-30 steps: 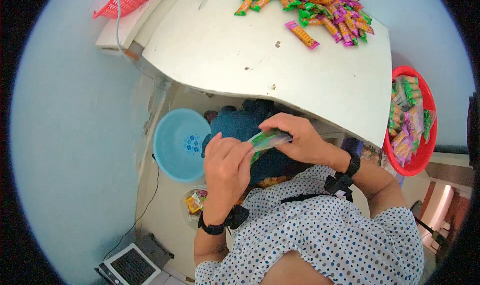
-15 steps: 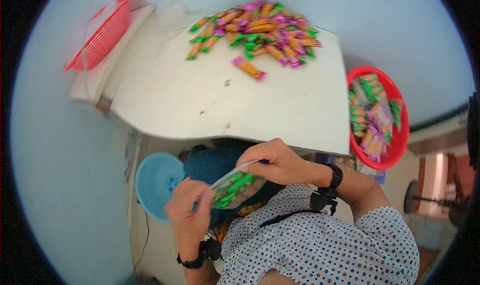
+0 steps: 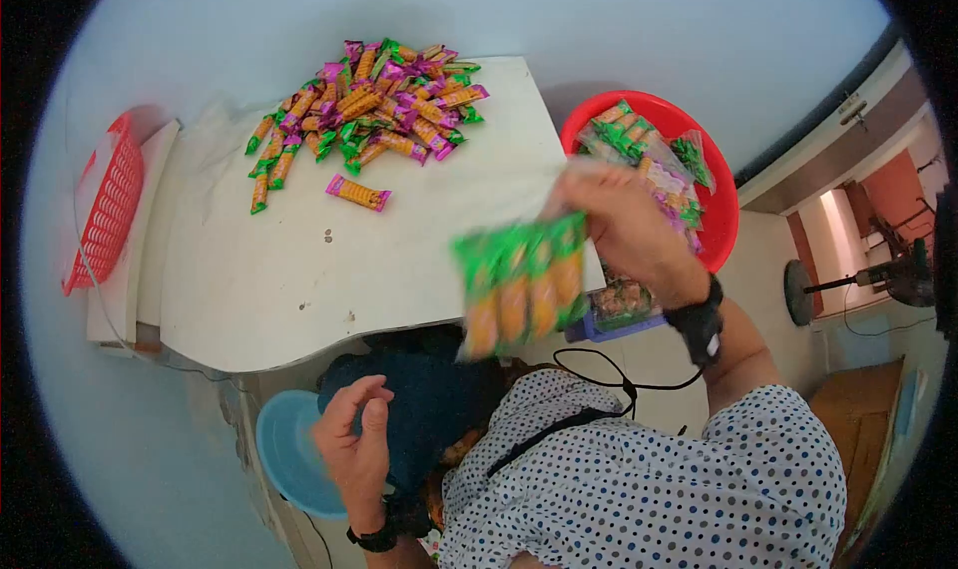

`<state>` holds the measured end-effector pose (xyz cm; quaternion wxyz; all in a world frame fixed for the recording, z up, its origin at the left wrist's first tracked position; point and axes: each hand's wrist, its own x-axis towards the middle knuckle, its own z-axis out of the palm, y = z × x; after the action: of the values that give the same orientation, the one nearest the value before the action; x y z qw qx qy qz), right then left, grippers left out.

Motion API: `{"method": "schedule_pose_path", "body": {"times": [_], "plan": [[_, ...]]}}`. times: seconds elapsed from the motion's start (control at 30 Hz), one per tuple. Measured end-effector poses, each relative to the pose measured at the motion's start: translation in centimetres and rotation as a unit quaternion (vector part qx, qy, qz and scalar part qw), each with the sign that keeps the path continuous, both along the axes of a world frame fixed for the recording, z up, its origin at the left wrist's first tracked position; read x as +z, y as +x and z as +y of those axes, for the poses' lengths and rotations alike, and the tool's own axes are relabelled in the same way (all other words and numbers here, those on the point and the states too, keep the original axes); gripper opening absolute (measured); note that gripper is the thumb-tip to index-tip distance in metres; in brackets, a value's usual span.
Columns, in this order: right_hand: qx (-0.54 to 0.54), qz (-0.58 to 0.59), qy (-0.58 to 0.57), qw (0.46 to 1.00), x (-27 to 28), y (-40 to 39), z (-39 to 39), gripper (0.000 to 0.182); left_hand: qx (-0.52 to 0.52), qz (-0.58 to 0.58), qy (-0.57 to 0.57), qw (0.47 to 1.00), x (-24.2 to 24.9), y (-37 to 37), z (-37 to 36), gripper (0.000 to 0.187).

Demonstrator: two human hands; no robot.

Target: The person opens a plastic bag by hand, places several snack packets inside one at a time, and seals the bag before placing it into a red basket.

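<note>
Left hand (image 3: 351,451) is no longer gripping the bag (image 3: 525,291), its fingers curling loosely around nothing, while right hand (image 3: 631,232) is clasping the bag's top above the table (image 3: 249,289) edge, near the basin (image 3: 722,225), suggesting two-handed work is becoming one-handed carrying.

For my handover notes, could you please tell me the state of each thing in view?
Left hand: open, empty
Right hand: gripping bag
Bag: filled, blurred; seal unclear
Snack pile: loose, wrapped
Lone packet: wrapped
Red tub: holding filled bags
Red basket: tilted
Blue basin: partly hidden
Fan: running unclear
</note>
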<state>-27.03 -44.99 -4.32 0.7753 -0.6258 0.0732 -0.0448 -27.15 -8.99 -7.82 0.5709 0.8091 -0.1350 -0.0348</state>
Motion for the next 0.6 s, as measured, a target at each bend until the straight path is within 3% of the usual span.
{"method": "schedule_pose_path", "body": {"times": [0.03, 0.13, 0.2, 0.33, 0.43, 0.53, 0.6], "plan": [[-0.029, -0.051, 0.070, 0.996, 0.4, -0.1, -2.0, 0.019, -0.014, 0.000, 0.018, 1.000, -0.4, 0.2, 0.1, 0.018], [-0.156, -0.038, 0.052, 0.986, 2.9, -2.0, -7.2, 0.026, -0.006, -0.002, 0.022, 1.000, -2.6, -0.1, 0.5, 0.019], [-0.252, -0.030, 0.032, 0.967, 1.0, -3.8, -13.9, 0.029, 0.013, 0.008, 0.010, 1.000, -3.5, -0.3, 0.8, 0.020], [-0.340, -0.003, 0.011, 0.940, -1.3, -8.6, -23.5, 0.029, 0.035, 0.035, 0.017, 0.999, -4.6, -0.6, 1.5, 0.019], [-0.375, 0.037, -0.032, 0.926, -1.1, -11.4, -28.2, 0.026, 0.026, 0.040, 0.040, 0.998, -4.9, -0.7, 1.9, 0.019], [-0.290, 0.089, -0.021, 0.953, -0.2, -12.2, -30.5, 0.027, 0.023, 0.033, 0.048, 0.998, -5.2, -0.6, 1.8, 0.019], [-0.291, 0.130, -0.056, 0.946, -0.5, -12.1, -30.8, 0.026, 0.022, 0.031, 0.055, 0.998, -5.3, -0.6, 1.8, 0.019]]}}
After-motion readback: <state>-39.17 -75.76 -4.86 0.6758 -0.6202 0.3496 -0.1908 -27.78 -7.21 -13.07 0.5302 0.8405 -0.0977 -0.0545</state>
